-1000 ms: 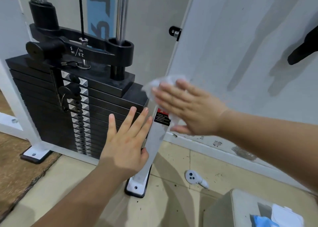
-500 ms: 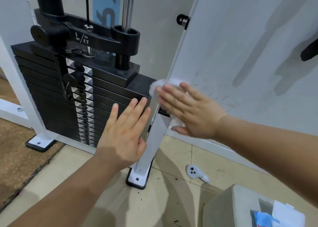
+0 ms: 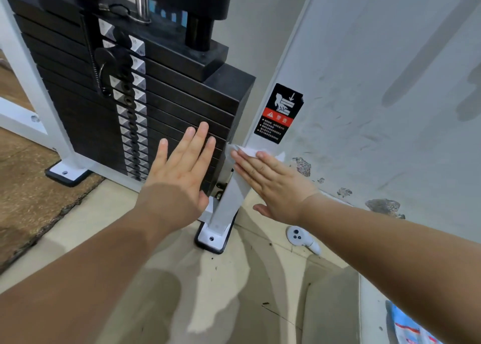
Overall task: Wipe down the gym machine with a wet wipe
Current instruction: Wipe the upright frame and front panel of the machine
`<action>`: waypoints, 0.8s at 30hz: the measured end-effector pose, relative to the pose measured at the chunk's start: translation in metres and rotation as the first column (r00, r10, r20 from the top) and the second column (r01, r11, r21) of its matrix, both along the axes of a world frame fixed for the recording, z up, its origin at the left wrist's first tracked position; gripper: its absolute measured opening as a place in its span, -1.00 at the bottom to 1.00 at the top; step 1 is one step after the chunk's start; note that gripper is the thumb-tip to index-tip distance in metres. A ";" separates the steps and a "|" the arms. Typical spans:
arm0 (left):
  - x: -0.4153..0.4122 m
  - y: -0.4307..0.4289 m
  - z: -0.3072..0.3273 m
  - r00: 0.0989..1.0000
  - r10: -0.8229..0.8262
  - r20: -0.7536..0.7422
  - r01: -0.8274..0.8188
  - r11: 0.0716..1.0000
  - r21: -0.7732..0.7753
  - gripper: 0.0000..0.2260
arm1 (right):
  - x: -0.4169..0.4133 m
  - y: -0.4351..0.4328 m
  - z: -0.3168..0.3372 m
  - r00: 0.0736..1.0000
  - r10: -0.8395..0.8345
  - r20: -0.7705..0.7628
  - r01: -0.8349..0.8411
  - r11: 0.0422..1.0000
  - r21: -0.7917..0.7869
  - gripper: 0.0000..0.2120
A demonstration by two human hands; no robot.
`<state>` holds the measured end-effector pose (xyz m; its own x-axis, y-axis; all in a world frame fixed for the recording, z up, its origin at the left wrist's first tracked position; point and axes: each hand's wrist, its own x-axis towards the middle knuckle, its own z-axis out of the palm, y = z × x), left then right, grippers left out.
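Observation:
The gym machine has a black weight stack (image 3: 109, 88) and a white upright post (image 3: 230, 197) bolted to the floor at its right. My right hand (image 3: 276, 184) presses a white wet wipe (image 3: 246, 151) flat against the post, low down, just under the black and red warning sticker (image 3: 278, 113). Its fingers are straight and most of the wipe is hidden beneath them. My left hand (image 3: 182, 166) lies flat with spread fingers on the front of the lower weight plates, just left of the post.
A white wall panel (image 3: 377, 83) with scuffs and chipped paint stands right of the post. A white handheld controller (image 3: 302, 239) lies on the tiled floor near the post's foot. A blue wipe packet (image 3: 406, 328) sits at bottom right. Brown matting (image 3: 31, 187) covers the floor at left.
My right hand has slid the wipe down the post, from over the warning sticker to below it. The left hand stays flat on the plates, and the view has dropped closer.

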<state>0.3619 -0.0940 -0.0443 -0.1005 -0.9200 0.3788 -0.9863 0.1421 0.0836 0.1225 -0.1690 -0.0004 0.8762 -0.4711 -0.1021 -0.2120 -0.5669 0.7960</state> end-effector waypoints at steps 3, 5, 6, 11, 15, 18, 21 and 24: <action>-0.007 -0.002 -0.003 0.999 0.000 -0.046 0.000 1.000 0.008 -0.06 | 0.008 0.001 -0.029 0.992 -0.004 -0.127 0.012 0.998 0.066 -0.07; -0.011 -0.003 -0.003 0.997 0.007 -0.076 -0.006 1.000 0.012 -0.05 | 0.012 0.001 -0.032 0.990 0.003 -0.138 0.005 0.999 0.054 -0.08; -0.010 -0.003 -0.004 0.996 0.002 -0.085 -0.002 1.000 0.006 -0.06 | 0.011 0.001 -0.027 0.993 0.011 -0.115 -0.008 1.000 0.022 -0.09; -0.002 -0.001 -0.007 0.997 0.046 -0.057 -0.050 0.996 -0.070 -0.12 | -0.008 0.004 -0.011 0.987 0.011 0.159 0.001 0.997 -0.075 -0.12; -0.003 0.012 -0.026 0.983 0.114 -0.142 -0.121 0.992 -0.041 -0.17 | -0.003 0.013 -0.057 0.989 -0.109 0.098 0.106 0.994 0.040 -0.12; -0.011 0.031 -0.054 0.982 0.068 -0.175 -0.052 0.994 0.091 -0.28 | 0.005 0.016 -0.106 0.991 -0.130 0.007 0.129 0.985 0.114 -0.20; -0.032 0.038 -0.072 0.930 0.128 -0.343 0.050 0.884 0.465 -0.33 | 0.011 0.023 -0.133 0.990 -0.138 -0.017 0.139 0.973 0.183 -0.26; -0.057 0.036 -0.083 0.759 0.170 -0.629 0.231 0.832 0.504 -0.25 | 0.011 0.025 -0.139 0.957 -0.119 0.266 0.035 0.953 0.301 -0.28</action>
